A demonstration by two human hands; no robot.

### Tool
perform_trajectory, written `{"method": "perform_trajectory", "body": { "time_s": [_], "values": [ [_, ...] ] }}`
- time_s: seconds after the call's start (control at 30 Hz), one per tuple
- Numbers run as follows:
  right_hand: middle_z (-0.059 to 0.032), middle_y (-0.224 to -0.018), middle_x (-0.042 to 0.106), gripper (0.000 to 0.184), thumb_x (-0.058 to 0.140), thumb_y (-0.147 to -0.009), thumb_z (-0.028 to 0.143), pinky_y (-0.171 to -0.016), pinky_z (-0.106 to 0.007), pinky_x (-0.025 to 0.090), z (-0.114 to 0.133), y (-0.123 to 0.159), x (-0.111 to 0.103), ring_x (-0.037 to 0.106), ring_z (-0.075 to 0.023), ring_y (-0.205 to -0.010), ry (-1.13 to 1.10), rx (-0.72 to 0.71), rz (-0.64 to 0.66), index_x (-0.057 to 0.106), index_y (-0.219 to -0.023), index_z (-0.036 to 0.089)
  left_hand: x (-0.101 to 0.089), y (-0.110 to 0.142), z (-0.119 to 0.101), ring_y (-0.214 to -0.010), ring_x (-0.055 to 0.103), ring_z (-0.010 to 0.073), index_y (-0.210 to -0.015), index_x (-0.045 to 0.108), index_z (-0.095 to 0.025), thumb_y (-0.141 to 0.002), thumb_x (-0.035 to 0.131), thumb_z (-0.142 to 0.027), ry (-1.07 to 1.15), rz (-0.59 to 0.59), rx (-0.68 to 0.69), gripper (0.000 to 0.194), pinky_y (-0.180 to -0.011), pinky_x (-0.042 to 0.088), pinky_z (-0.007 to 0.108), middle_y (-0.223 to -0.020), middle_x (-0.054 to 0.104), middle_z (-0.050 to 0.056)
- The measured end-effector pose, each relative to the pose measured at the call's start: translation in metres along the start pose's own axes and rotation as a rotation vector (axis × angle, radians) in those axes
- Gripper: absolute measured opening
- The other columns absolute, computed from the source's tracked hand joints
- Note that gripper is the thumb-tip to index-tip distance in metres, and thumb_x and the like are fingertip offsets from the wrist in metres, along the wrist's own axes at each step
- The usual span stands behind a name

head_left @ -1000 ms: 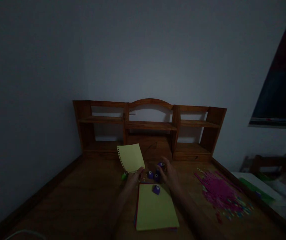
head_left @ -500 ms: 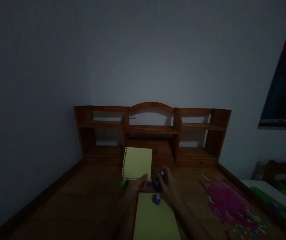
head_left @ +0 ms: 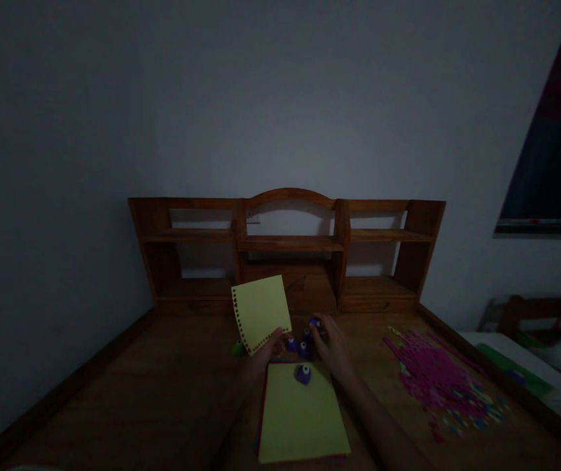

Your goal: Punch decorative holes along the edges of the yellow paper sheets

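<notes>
My left hand [head_left: 267, 353] pinches a yellow sheet [head_left: 259, 310] by its lower right corner and holds it upright; punched holes run along its left and bottom edges. My right hand [head_left: 329, 340] reaches into a cluster of small purple punches [head_left: 302, 343] and its fingers close round the farthest one [head_left: 315, 323]. Another purple punch [head_left: 303, 373] sits on the top yellow sheet of a paper stack [head_left: 300, 418] lying between my forearms.
A wooden desk [head_left: 128, 399] carries a shelf unit [head_left: 288, 245] along its back edge. A green punch [head_left: 238, 348] lies left of my left hand. A heap of pink paper scraps [head_left: 437, 379] covers the right side. The room is dim.
The yellow sheet tilted from square-on back to slanting left. My right hand stayed at the purple punches. The view shifted slightly.
</notes>
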State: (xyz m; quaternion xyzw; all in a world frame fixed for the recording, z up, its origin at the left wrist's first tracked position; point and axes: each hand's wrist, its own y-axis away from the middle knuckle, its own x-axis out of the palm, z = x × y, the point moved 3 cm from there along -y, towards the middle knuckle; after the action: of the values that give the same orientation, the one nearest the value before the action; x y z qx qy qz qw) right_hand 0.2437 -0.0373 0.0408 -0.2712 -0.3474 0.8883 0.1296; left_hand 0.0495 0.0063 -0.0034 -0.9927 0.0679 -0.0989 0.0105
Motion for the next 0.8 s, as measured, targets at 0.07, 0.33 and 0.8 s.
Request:
{"method": "perform_trajectory", "body": {
  "time_s": [0.07,0.33,0.8],
  "values": [
    [-0.0100,-0.114,0.066,0.031,0.045,-0.096,0.033,-0.092,-0.039,0.053,0.002,0.001,0.001,0.064,-0.0239,-0.105,0.011,-0.003,0.008,0.061,-0.121,0.023,-0.001,0.000,0.000,-0.050,0.056,0.0156,-0.067,0.075,-0.014,-0.061,0.072,-0.070,-0.022,-0.001,0.014,0.056,-0.053,0.043,0.027,-0.057,0.065,0.007],
    [-0.0091,-0.111,0.063,0.030,0.044,-0.097,0.031,-0.087,-0.036,0.054,0.008,0.000,-0.001,0.065,-0.0225,-0.100,0.022,-0.033,0.054,0.064,-0.118,0.023,-0.004,0.015,-0.017,-0.051,0.056,0.0170,-0.059,0.072,-0.016,-0.065,0.072,-0.062,-0.138,-0.108,0.043,0.047,-0.056,0.045,0.030,-0.056,0.065,0.006],
    [-0.0078,-0.114,0.066,0.032,0.048,-0.093,0.022,-0.090,-0.035,0.051,0.009,0.004,0.001,0.063,-0.0218,-0.103,0.019,-0.039,0.050,0.059,-0.122,0.023,-0.010,0.021,-0.015,-0.060,0.064,0.0238,-0.053,0.061,-0.020,-0.069,0.070,-0.065,-0.321,-0.226,0.055,0.048,-0.071,0.050,0.037,-0.061,0.068,0.006]
  ]
}}
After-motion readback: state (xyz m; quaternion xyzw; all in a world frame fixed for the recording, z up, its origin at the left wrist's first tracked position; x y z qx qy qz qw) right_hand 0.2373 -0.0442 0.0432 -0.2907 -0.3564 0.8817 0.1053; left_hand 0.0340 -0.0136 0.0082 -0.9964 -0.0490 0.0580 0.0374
